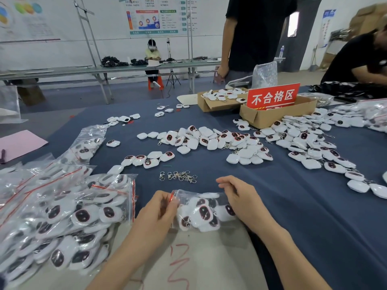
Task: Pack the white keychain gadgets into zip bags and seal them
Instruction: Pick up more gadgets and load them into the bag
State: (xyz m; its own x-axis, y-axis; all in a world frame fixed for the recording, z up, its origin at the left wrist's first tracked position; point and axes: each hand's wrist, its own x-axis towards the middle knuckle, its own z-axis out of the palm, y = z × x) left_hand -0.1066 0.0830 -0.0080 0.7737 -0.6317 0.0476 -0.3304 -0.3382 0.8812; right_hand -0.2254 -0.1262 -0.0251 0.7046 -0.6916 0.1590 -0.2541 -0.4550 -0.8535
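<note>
Workshop surface: a blue cloth [293, 206] covers the table; other people work at 12 and 2 o'clock.
Bag in hand: one zip bag [201, 210] lies at 6 o'clock, between both hands, with several white gadgets inside.
Left grip: the left hand [159, 210] pinches the red seal strip at the bag's 9 o'clock end.
Right grip: the right hand [238, 197] has its fingers curled over the 3 o'clock end, gripping the plastic.
Bag axis: the long side runs 9 to 3; the mouth seems to face 9, where the red strip shows.
Seal: probably being pressed closed; I cannot tell whether it is fully shut.
Done: a heap of filled bags [62, 216] sits at 8 o'clock.
Left: many loose gadgets [209, 139] are spread from 12 to 3, and metal clasps [178, 176] lie just beyond the hands.
Progress: well under way by my judgement, but far from finished.
</note>
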